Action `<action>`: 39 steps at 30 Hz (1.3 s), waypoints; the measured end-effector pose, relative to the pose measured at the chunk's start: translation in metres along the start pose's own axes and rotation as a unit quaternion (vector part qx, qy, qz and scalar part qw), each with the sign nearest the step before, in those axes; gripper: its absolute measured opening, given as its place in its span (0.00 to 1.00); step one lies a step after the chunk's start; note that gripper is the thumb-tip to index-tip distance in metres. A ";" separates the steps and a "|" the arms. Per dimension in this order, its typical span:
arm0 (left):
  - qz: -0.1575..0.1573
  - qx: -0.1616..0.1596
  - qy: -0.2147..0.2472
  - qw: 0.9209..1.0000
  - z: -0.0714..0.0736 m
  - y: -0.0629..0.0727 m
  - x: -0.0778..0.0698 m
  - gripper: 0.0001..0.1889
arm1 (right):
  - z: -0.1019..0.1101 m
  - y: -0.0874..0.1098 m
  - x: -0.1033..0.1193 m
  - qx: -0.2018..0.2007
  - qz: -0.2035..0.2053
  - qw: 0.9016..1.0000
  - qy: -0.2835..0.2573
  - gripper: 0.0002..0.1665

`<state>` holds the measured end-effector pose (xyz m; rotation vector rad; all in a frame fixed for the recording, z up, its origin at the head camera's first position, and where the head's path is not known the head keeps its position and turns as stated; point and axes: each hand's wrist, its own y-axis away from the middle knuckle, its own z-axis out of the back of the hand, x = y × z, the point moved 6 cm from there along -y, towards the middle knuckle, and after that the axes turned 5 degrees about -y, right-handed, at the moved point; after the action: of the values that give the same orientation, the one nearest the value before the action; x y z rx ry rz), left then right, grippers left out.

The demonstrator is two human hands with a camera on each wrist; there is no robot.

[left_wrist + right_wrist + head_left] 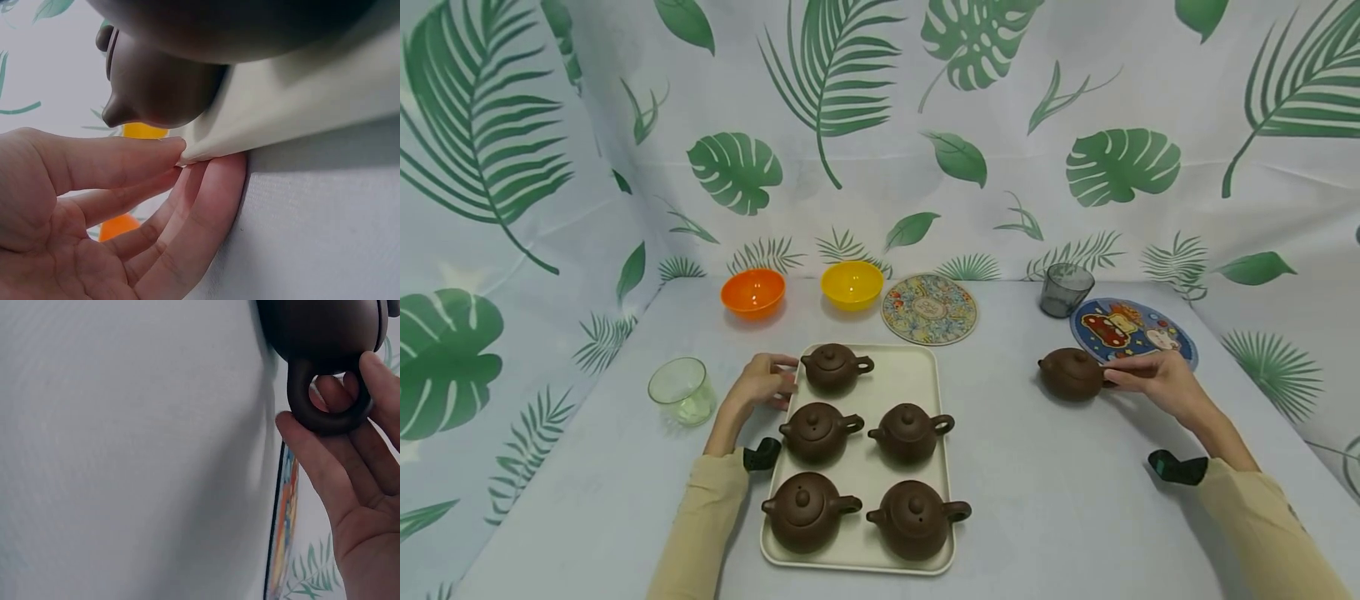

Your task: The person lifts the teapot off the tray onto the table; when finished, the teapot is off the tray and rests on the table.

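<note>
My left hand (760,385) holds the left rim of a cream tray (904,375), thumb on top and fingertips below the edge in the left wrist view. Several dark brown teapots stand upright on this tray, among them a far-left teapot (829,372) beside that hand and a near-right teapot (913,527). Off to the right, my right hand (1167,383) grips another brown teapot (1070,375) by its handle. The ring handle (334,424) sits between thumb and fingers in the right wrist view, with the teapot's spout pointing left in the head view.
A clear greenish glass (683,392) stands left of the tray. Along the back are an orange bowl (752,293), a yellow bowl (852,285), a round patterned mat (930,308) and a grey glass (1065,290). A blue round mat (1133,327) lies behind the right hand.
</note>
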<state>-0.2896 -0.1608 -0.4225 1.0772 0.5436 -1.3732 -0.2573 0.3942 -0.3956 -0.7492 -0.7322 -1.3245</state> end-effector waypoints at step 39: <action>-0.004 0.007 0.029 1.000 0.003 0.001 0.005 0.26 | -0.221 -0.084 0.200 0.154 0.195 0.966 0.066 0.18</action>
<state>-0.2888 -0.1663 -0.4248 1.1301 0.5817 -1.3573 -0.3110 0.0921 -0.3525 -0.5162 -0.6256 -0.8679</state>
